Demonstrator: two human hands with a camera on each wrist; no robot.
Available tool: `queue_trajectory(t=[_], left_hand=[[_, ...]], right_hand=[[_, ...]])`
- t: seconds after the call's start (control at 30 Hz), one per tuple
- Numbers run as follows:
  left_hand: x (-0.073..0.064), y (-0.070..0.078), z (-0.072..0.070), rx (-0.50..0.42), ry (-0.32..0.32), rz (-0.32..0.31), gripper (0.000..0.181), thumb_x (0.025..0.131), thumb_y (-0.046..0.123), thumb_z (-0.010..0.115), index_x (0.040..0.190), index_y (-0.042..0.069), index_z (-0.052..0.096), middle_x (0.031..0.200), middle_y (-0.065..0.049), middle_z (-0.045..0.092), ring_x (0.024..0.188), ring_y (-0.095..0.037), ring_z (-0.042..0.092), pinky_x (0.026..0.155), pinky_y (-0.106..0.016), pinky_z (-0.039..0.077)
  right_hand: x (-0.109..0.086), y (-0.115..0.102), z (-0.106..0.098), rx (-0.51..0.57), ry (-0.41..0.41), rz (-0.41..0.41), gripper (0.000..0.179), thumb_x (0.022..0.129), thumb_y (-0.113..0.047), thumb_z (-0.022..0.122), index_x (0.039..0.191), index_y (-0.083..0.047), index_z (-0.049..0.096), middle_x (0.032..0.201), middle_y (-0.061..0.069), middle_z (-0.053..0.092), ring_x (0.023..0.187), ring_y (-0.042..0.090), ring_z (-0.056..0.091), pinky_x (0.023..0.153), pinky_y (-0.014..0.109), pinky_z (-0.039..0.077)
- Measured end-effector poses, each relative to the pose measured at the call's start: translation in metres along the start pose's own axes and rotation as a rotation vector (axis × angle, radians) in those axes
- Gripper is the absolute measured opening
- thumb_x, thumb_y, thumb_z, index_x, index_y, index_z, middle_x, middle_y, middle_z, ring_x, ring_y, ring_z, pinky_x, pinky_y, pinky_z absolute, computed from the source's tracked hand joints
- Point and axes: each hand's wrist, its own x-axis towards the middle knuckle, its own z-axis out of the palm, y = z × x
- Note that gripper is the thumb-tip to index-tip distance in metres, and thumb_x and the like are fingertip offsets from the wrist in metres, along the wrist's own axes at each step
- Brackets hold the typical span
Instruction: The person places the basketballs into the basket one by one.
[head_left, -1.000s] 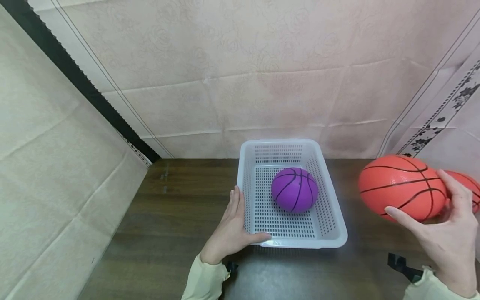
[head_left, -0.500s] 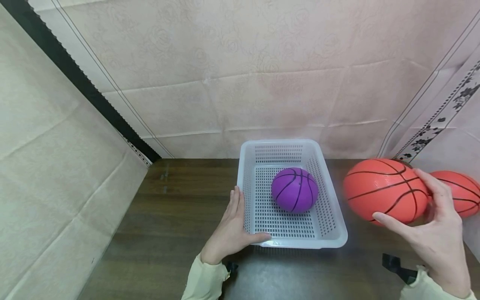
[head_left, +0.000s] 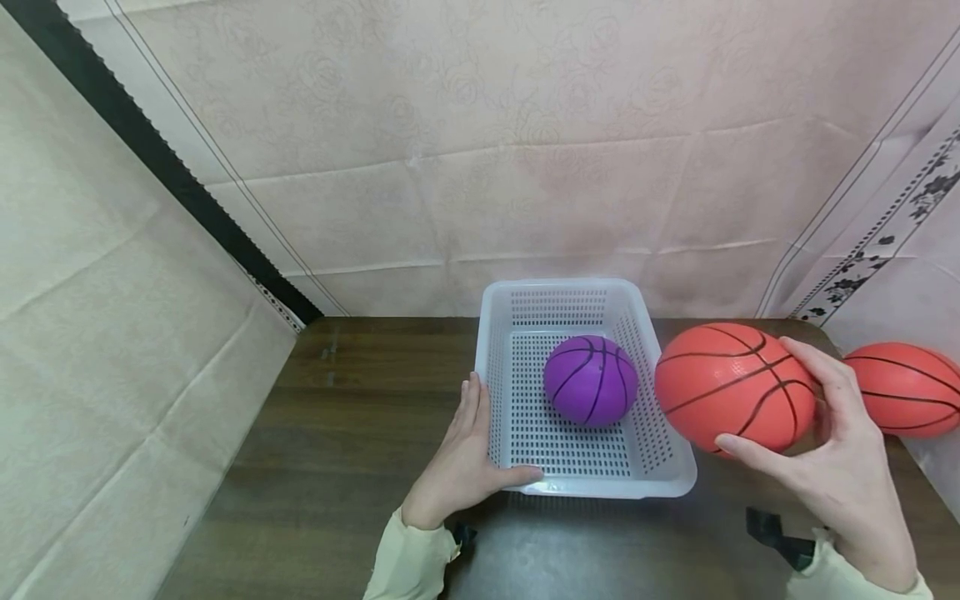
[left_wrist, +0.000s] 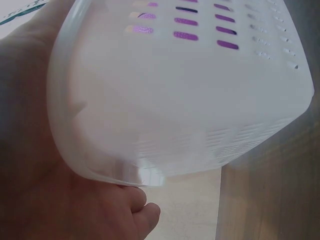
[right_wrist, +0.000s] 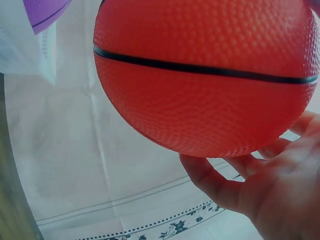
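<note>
My right hand point(head_left: 843, 471) grips a red toy basketball point(head_left: 731, 387) from its right side, thumb in front and fingers behind. The ball overlaps the basket's right rim in the head view; whether it touches cannot be told. In the right wrist view the red ball point(right_wrist: 205, 85) fills the upper part, with curled fingers beneath it. A white perforated plastic basket point(head_left: 600, 486) holds a purple toy basketball point(head_left: 590, 381). With straight fingers my left hand point(head_left: 465, 467) rests along the basket's left side, its thumb on the near rim. Purple shows through the slots of the basket point(left_wrist: 175, 85) in the left wrist view.
A second red toy basketball point(head_left: 907, 390) sits at the right, beyond my right hand. Pale patterned cloth point(head_left: 480, 167) stands behind and beside the dark wooden table point(head_left: 360, 442).
My right hand has carried the red ball leftward toward the basket, uncovering more of the second red ball. The left hand, basket and purple ball stay in place.
</note>
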Motion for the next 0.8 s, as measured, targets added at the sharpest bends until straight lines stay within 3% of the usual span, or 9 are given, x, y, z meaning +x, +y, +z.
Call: queue_trajectory(t=[0.57, 0.8], left_hand=[[-0.001, -0.001, 0.000, 0.001, -0.004, -0.003, 0.137, 0.064, 0.081, 0.066, 0.155, 0.007, -0.005, 0.158, 0.001, -0.024, 0.146, -0.019, -0.016, 0.115, -0.050, 0.014], [0.000, -0.001, 0.000, 0.003, -0.003, 0.002, 0.137, 0.065, 0.080, 0.067, 0.155, 0.006, -0.005, 0.158, 0.001, -0.024, 0.146, -0.020, -0.015, 0.115, -0.050, 0.014]], right_hand=[[0.000, -0.007, 0.017, -0.177, -0.178, -0.053, 0.112, 0.052, -0.008, 0.097, 0.147, -0.029, 0.042, 0.140, -0.005, 0.041, 0.116, 0.006, 0.045, 0.079, 0.007, 0.042], [0.000, -0.009, 0.022, -0.202, -0.228, -0.064, 0.108, 0.054, -0.014, 0.097, 0.146, -0.033, 0.042, 0.140, -0.008, 0.042, 0.115, 0.003, 0.045, 0.079, 0.007, 0.042]])
